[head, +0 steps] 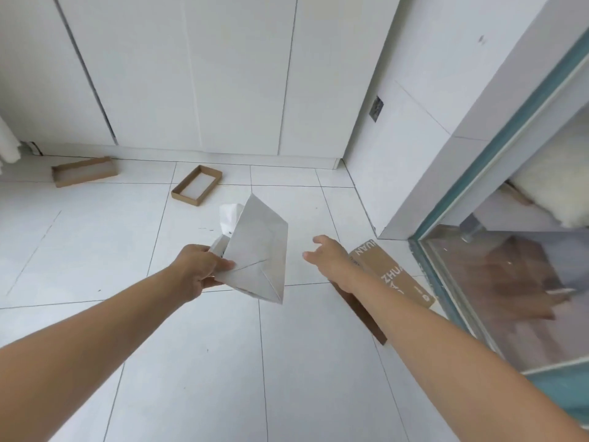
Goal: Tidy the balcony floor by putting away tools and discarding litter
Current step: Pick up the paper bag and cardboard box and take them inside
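1. L hand (197, 269) is pinching white paper bag (258, 250) by its rim, over floor (223, 362) centre; bag's tilting, so tissue (231, 215) could be slipping out
2. R hand (328, 255) is reaching, fingers spread, empty, over brown box (392, 272) at right edge; may be fumbling it

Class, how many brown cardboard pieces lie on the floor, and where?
3. One open tray lies far left by the cabinets; a second tray sits beyond the white bag; a printed box lies beside the glass door, partly hidden by the right forearm.
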`<control>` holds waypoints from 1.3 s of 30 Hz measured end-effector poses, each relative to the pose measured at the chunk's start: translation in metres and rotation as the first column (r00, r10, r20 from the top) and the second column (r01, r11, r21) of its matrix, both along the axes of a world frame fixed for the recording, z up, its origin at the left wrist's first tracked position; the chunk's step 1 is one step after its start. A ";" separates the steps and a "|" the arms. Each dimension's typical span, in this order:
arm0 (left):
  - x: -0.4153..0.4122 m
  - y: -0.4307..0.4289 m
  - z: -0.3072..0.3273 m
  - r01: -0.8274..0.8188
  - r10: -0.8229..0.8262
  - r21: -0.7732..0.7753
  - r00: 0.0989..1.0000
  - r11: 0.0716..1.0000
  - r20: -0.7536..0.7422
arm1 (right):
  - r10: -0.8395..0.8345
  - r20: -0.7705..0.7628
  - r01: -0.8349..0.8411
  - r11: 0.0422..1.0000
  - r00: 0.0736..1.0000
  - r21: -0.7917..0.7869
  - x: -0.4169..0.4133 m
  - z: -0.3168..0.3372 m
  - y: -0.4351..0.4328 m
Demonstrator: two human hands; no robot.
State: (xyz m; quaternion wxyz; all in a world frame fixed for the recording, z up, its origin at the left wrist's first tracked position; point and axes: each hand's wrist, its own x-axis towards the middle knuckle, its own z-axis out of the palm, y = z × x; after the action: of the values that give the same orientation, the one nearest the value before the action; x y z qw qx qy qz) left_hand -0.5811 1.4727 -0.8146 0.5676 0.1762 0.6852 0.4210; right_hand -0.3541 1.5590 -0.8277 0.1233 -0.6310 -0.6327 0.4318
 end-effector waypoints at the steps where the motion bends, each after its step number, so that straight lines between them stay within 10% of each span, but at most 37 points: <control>1: 0.007 0.003 -0.004 0.010 -0.010 -0.008 1.000 1.000 -0.018 | 0.018 0.125 -0.025 0.998 0.992 0.053 0.023 -0.004 0.007; 6: 0.047 0.015 -0.025 0.079 -0.081 -0.027 0.993 0.997 -0.081 | -0.111 0.517 0.075 0.993 0.849 0.090 0.141 -0.036 0.021; 16: 0.087 0.016 -0.054 0.127 -0.131 -0.040 0.985 0.991 -0.113 | -0.102 0.677 0.137 0.991 0.729 0.003 0.205 -0.096 0.019; 29: 0.086 0.018 -0.066 0.037 -0.037 -0.003 0.998 0.999 -0.057 | -0.258 0.547 0.267 0.961 0.796 0.065 0.165 -0.108 0.002; 39: 0.055 0.002 -0.025 -0.221 0.219 -0.018 0.972 0.975 -0.083 | -0.538 0.108 0.547 0.800 0.836 -0.245 0.120 -0.076 -0.027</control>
State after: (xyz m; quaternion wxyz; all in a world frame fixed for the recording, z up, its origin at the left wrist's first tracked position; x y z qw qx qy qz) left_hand -0.5264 1.4747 -0.8394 0.4918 0.1083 0.7286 0.4643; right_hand -0.2343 1.5320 -0.9037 0.1452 -0.8031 -0.3639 0.4489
